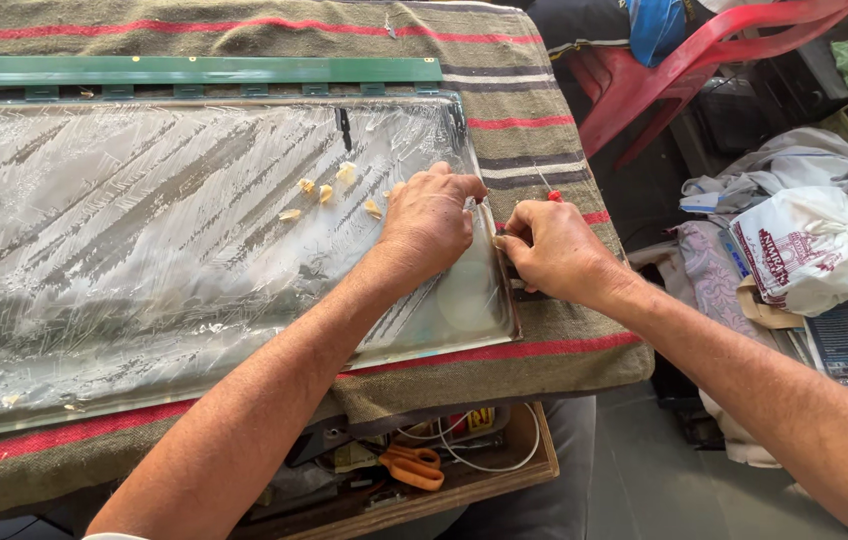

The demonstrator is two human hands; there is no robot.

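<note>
A large glossy display panel (144,250) with a streaked, scratched surface lies flat on a striped blanket (534,120). My left hand (429,225) rests palm down on the panel's right end, fingers curled at its right edge. My right hand (554,250) is at that same edge, fingers pinched together on a small red-handled tool (552,193) whose tip is hidden between the hands. Several small yellowish scraps (329,190) lie on the panel just left of my left hand. A long green circuit strip (194,70) runs along the panel's far edge.
Under the table's front edge a wooden tray (504,480) holds orange-handled scissors (414,465), white cables and small parts. A red plastic chair (704,60) stands at the back right. Cloth, a white printed bag (804,250) and papers are piled on the right.
</note>
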